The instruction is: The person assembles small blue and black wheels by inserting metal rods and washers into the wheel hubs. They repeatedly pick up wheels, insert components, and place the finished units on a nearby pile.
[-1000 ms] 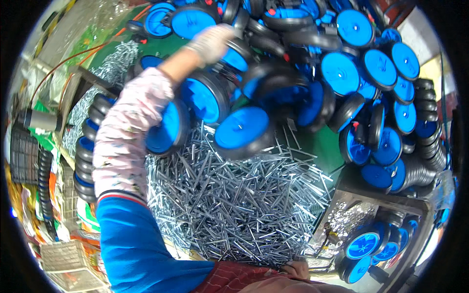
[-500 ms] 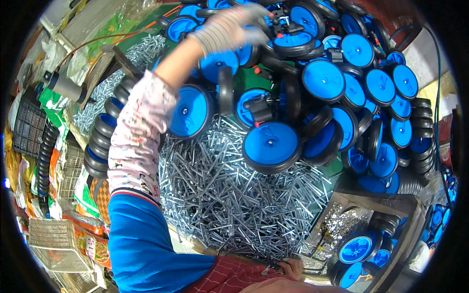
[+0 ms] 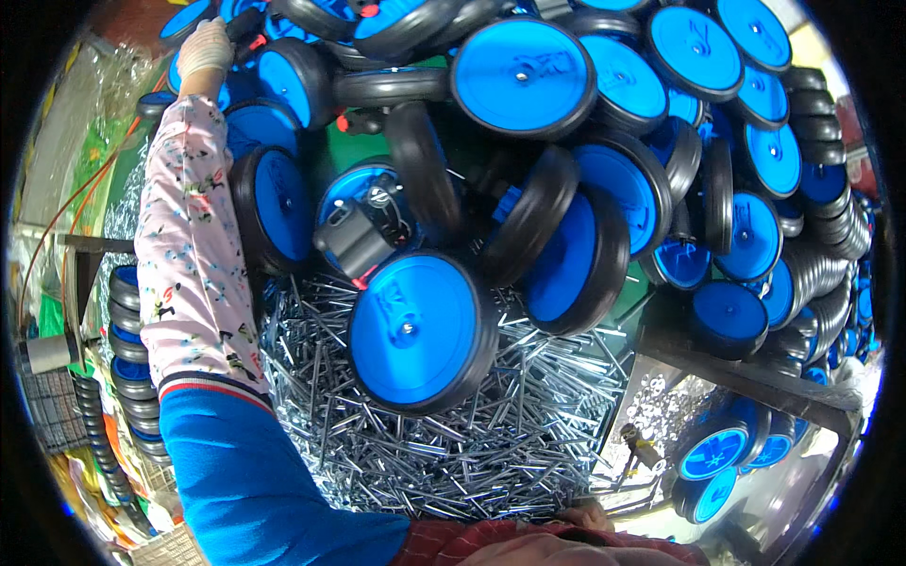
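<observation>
My left hand (image 3: 205, 52), in a pale knitted glove, is stretched out to the far left edge of a heap of blue wheels with black tyres. Its fingers look curled together, and whatever is in them is hidden. A blue wheel (image 3: 283, 90) lies just right of it. My right hand (image 3: 587, 516) shows only in part at the lower edge, beside the loose metal rods; its fingers are mostly hidden. In front of me, one large wheel (image 3: 412, 321) rests on the pile of rods (image 3: 453, 462). Behind it sits a grey-black plastic bracket (image 3: 351, 236) with a red tab.
A wooden-edged opening (image 3: 755, 382) at the right has small metal parts (image 3: 651, 401) and more wheels (image 3: 713, 455) by it. Tyres are stacked at the left (image 3: 132, 368) and far right (image 3: 816, 123). An orange cable (image 3: 80, 212) runs along the left.
My left hand has swung from above the middle of the wheel heap to its far left edge. The view has shifted, and the wheels now look larger and nearer.
</observation>
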Action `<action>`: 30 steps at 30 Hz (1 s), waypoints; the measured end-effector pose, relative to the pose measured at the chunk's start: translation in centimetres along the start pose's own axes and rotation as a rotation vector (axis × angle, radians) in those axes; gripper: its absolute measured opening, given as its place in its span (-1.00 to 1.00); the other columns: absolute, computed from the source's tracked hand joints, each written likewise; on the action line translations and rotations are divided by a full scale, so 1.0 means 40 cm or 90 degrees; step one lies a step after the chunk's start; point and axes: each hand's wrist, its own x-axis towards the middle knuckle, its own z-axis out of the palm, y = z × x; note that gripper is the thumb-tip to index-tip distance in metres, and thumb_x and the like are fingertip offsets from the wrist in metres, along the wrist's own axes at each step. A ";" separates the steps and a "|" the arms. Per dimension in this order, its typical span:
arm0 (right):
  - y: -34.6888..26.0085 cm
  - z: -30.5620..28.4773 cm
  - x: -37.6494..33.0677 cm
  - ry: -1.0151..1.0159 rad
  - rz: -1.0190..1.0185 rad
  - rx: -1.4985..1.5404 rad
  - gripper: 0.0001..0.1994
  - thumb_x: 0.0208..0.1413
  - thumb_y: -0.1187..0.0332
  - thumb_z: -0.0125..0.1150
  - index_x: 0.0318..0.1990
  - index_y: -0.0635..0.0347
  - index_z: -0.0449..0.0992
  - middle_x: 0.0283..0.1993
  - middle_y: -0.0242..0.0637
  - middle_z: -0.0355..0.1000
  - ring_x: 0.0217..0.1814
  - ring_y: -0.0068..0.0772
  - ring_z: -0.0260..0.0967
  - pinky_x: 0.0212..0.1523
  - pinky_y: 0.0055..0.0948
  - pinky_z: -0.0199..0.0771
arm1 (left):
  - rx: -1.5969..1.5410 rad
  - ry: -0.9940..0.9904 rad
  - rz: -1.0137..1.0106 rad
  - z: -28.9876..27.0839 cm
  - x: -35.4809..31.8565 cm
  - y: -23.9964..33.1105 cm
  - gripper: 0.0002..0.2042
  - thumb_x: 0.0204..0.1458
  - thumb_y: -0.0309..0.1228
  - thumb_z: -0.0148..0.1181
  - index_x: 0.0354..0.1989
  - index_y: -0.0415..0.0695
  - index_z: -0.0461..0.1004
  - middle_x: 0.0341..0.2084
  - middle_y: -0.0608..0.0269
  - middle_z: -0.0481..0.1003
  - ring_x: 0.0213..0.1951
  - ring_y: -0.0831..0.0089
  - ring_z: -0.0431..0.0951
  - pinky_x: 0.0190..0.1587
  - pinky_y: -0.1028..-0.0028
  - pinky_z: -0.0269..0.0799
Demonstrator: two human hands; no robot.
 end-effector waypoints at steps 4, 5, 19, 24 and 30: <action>0.032 0.015 0.018 0.021 -0.174 -0.132 -0.69 -0.19 0.24 0.38 -0.18 -0.12 0.60 -0.12 -0.41 0.45 -0.10 -0.21 0.37 -0.16 -0.23 0.36 | -0.075 -0.036 -0.027 -0.043 -0.057 0.060 -0.71 -0.03 -0.34 0.07 -0.12 -0.08 0.53 -0.14 -0.08 0.55 -0.02 -0.02 0.53 0.05 0.13 0.44; 0.047 0.013 0.025 0.023 -0.212 -0.150 -0.69 -0.20 0.25 0.38 -0.18 -0.11 0.60 -0.12 -0.41 0.45 -0.10 -0.21 0.37 -0.16 -0.23 0.36 | -0.075 -0.046 -0.032 -0.070 -0.082 0.036 -0.72 -0.03 -0.33 0.06 -0.15 -0.08 0.54 -0.16 -0.11 0.56 -0.07 -0.04 0.55 0.03 0.12 0.46; -0.076 -0.019 0.109 0.241 -0.316 -0.107 -0.76 -0.15 0.50 0.25 -0.24 0.08 0.55 -0.09 -0.28 0.45 -0.14 -0.19 0.39 -0.17 -0.23 0.39 | -0.305 0.009 0.060 -0.508 -0.590 0.191 -0.69 -0.07 -0.32 0.27 -0.14 -0.11 0.41 -0.26 -0.07 0.56 -0.17 -0.02 0.57 -0.08 0.10 0.47; -0.094 -0.033 0.094 0.329 -0.354 -0.025 -0.71 -0.11 0.60 0.24 -0.15 0.18 0.53 -0.05 -0.13 0.44 -0.06 -0.03 0.39 -0.06 -0.20 0.42 | -0.492 0.318 -0.125 -0.738 -0.696 0.156 -0.56 -0.04 -0.30 0.27 0.07 -0.07 0.42 -0.18 -0.08 0.56 -0.15 -0.04 0.56 -0.08 0.16 0.47; -0.156 -0.152 0.052 0.586 -0.484 -0.067 -0.54 -0.15 0.55 0.34 0.01 0.13 0.50 0.08 -0.12 0.36 0.15 0.00 0.29 0.11 -0.04 0.34 | -1.062 -0.016 0.036 -0.942 -1.232 0.360 -0.43 0.01 -0.31 0.29 0.18 -0.32 0.32 0.02 0.09 0.45 0.06 0.35 0.41 0.17 0.36 0.28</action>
